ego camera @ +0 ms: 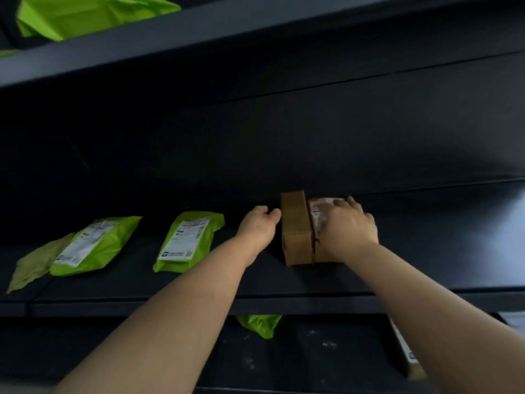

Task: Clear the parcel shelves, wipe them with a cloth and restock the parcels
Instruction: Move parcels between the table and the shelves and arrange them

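A long dark shelf runs across in front of the person. At the far left of it lies a flat, dull green bag. A bright green parcel with a white label lies partly on top of that bag. A bit further right lies a second green parcel, also with a white label on top. It lies by itself, apart from the first one.

Next comes the left hand. It reaches over the shelf, and its fingertips touch the left side of a brown box. The fingers are a little bent, but they are not wrapped round anything. The brown box stands near the middle of the shelf. A second box with a white label on top stands right against it on its right side.

The right hand rests on top of this second box. Its fingers are spread out over the label and lie mostly flat. The hand covers much of the box.

Up on the shelf above, at the top left, sits a big green bag. On the shelf below, a bit of another green bag peeks out under the edge. At the far right down there is a blurry box.
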